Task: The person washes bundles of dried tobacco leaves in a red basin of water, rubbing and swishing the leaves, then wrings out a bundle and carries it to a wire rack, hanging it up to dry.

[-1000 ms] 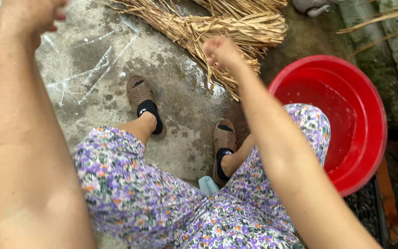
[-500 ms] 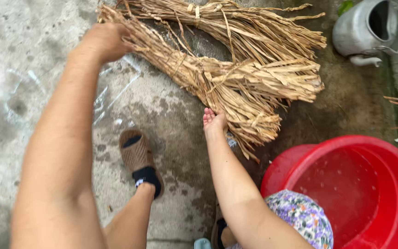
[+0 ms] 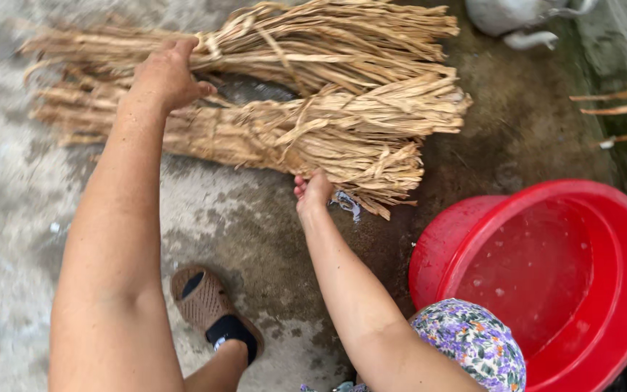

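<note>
Left hand (image 3: 165,76): we grip the upper dried-leaf bundle (image 3: 328,36), fingers closed.
Right hand (image 3: 313,190): curled under lower bundle (image 3: 313,134); grasp unclear.
Risk: loose ties, strands could spill.

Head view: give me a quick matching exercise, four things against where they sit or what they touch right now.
Things:
1. left hand
2. right hand
3. red basin
4. sandal

Places:
A. lower right, water inside
B. on the upper tied bundle
C. on concrete between the arms
D. at the lower bundle's near edge

Pairs: 1-B, 2-D, 3-A, 4-C
</note>
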{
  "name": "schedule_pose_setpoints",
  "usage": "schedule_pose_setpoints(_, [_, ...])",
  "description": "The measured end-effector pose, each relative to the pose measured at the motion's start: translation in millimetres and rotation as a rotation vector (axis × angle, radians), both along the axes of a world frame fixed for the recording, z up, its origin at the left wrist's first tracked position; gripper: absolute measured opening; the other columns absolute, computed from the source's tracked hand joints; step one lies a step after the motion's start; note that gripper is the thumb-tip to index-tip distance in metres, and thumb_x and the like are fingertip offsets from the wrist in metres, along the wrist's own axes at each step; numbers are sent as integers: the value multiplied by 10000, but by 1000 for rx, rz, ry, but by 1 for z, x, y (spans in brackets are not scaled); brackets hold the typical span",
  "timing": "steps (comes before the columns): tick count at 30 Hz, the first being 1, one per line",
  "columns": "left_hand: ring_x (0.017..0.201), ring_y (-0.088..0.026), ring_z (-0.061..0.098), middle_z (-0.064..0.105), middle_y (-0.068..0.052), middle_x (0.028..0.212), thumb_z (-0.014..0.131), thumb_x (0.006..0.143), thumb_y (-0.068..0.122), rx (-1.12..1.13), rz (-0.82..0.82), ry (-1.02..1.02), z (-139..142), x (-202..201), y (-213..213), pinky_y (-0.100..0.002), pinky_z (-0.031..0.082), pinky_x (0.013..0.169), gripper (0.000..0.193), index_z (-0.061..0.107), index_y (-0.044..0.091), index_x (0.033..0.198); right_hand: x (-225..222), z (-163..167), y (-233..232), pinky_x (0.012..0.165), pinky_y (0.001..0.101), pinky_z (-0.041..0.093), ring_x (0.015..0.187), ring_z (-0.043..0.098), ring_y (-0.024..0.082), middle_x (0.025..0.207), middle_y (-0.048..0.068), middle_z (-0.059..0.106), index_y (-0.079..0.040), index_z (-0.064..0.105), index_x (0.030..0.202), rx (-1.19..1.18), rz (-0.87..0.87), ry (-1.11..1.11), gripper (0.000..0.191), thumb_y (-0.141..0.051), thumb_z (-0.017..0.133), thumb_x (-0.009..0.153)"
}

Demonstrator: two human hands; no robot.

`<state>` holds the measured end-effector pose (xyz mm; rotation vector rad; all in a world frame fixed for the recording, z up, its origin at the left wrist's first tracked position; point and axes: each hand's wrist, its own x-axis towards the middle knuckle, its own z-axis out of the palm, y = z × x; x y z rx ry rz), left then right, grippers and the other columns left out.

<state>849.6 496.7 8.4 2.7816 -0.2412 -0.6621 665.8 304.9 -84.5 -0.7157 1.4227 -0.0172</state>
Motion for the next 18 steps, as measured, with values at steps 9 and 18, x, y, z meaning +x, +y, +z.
schedule_pose_setpoints(9, [1499, -409, 231, 80, -250, 1631, 1009, 426, 631, 225, -456, -134, -41, 58, -114, -575, 292, 1124, 1636, -15, 149, 1608, -21, -3, -44, 530, 291, 500, 724, 660, 192, 915, 149, 669, -104, 563, 1132, 285, 178, -82, 277, -298, 622, 943])
schedule_pose_setpoints(18, [1369, -387, 553, 630, -209, 1435, 832, 805, 583, 530, -617, 181, -54, 36, -118, -580, 378, 1189, 1138, 126, 365, 1671, -38, -17, -52, 587, 285, 526, 801, 668, 186, 1060, 199, 639, -78, 540, 1206, 277, 99, -72, 294, -251, 628, 985])
